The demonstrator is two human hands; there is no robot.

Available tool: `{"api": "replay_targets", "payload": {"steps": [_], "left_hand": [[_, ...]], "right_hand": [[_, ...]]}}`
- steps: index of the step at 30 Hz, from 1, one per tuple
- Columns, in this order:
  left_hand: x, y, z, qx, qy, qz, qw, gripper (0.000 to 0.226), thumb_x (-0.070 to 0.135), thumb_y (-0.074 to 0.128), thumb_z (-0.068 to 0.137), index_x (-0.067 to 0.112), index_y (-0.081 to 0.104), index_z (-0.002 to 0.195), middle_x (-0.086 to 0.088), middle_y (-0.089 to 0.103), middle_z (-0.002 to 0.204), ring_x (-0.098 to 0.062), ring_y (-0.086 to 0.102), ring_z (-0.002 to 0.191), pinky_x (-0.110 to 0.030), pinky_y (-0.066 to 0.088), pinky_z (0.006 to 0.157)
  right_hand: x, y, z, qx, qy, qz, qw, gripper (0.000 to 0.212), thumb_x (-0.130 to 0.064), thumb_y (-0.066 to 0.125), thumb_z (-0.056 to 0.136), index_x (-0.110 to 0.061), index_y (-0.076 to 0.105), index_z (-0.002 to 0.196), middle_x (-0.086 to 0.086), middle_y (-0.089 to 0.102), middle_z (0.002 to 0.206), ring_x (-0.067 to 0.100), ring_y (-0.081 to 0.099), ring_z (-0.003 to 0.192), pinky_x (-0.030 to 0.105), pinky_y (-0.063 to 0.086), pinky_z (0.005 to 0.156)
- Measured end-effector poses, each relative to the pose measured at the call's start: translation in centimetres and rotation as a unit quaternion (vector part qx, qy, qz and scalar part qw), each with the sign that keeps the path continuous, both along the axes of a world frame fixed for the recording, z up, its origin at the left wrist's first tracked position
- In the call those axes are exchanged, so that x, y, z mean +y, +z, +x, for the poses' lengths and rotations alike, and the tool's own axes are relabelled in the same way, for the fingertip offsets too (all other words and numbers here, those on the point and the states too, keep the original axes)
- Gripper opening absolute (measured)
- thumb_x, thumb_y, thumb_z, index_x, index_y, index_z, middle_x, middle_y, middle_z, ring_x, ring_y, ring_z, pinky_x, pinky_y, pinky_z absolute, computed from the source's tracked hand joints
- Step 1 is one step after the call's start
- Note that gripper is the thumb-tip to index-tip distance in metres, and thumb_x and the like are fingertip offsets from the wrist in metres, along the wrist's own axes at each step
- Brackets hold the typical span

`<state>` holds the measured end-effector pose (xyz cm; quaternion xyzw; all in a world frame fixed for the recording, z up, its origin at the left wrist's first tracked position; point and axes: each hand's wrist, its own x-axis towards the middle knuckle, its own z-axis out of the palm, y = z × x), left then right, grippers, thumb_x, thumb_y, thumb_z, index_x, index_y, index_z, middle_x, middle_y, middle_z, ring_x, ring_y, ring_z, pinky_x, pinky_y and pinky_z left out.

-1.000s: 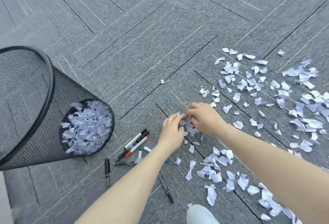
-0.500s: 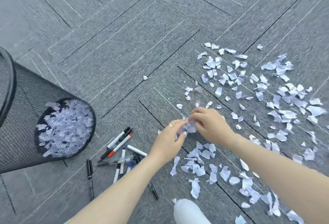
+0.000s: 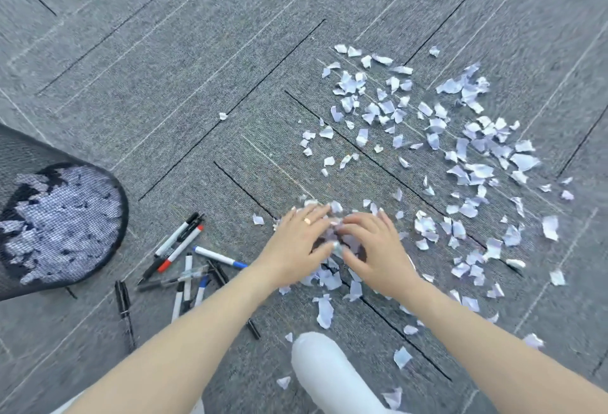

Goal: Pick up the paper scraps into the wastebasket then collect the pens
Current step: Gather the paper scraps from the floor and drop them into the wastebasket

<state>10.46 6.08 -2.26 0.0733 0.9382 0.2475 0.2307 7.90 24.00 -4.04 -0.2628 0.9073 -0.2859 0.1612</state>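
A clump of scraps (image 3: 339,239) is cupped between the left hand (image 3: 297,242) and right hand (image 3: 378,249); scraps uncountable, pens (image 3: 184,259) about ten.

Left hand (image 3: 297,244), right hand (image 3: 375,249) cupped over paper scraps (image 3: 460,137) on carpet (image 3: 197,68); pens (image 3: 187,259) beside wastebasket (image 3: 19,150).
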Motion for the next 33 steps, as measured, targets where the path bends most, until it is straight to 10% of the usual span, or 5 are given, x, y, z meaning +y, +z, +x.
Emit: {"api": "replay_targets", "payload": {"steps": [6,15,23,26,33], "left_hand": [[-1.1,-1.5,5.3,-0.009,-0.108,-0.098,0.989,0.088,0.072,0.028,0.073,0.037,-0.018,0.140,0.014,-0.022,0.147,-0.006,-0.022,0.136,-0.029,-0.026,0.107],[1.7,-2.7,3.0,0.054,-0.032,-0.137,0.989,0.078,0.066,0.016,0.083,0.032,-0.015,0.145,0.004,-0.010,0.153,-0.018,-0.007,0.141,-0.040,-0.013,0.113],[0.5,-2.8,1.5,0.132,0.004,-0.113,0.985,0.040,0.041,0.038,0.080,0.018,0.046,0.112,-0.008,0.057,0.108,-0.023,0.052,0.092,-0.037,0.055,0.069],[-0.2,-2.0,1.5,0.118,-0.021,-0.105,0.987,0.024,0.031,0.038,0.082,0.015,0.042,0.099,-0.008,0.058,0.086,-0.027,0.059,0.061,-0.032,0.045,0.040],[-0.5,0.9,1.2,0.014,0.123,0.006,0.992,0.019,0.028,0.034,0.099,0.013,0.033,0.087,0.004,0.035,0.064,-0.026,0.041,0.063,-0.035,0.026,0.056]], "right_hand": [[3.8,-0.3,4.7,0.068,-0.141,0.028,0.987,0.055,-0.047,0.050,0.076,-0.030,0.045,0.128,-0.006,0.035,0.142,0.016,0.029,0.133,0.044,-0.002,0.114],[4.5,-1.8,3.0,-0.007,-0.209,0.180,0.961,0.104,-0.083,0.023,0.064,-0.027,-0.018,0.141,-0.002,-0.014,0.153,0.017,-0.013,0.142,0.045,-0.012,0.113],[0.5,-1.9,1.7,0.072,0.052,0.072,0.993,0.078,-0.068,0.046,0.075,-0.027,0.029,0.139,-0.004,0.044,0.136,0.019,0.035,0.127,0.041,0.013,0.115],[0.3,-2.6,1.2,0.139,0.044,0.079,0.986,0.054,-0.058,0.049,0.076,-0.026,0.050,0.119,-0.005,0.058,0.115,0.018,0.044,0.108,0.038,0.027,0.101],[-0.9,-1.3,-3.0,0.151,0.153,0.078,0.973,0.021,-0.031,0.070,0.076,-0.015,0.057,0.077,-0.003,0.056,0.064,0.016,0.054,0.052,0.024,0.035,0.042]]}}
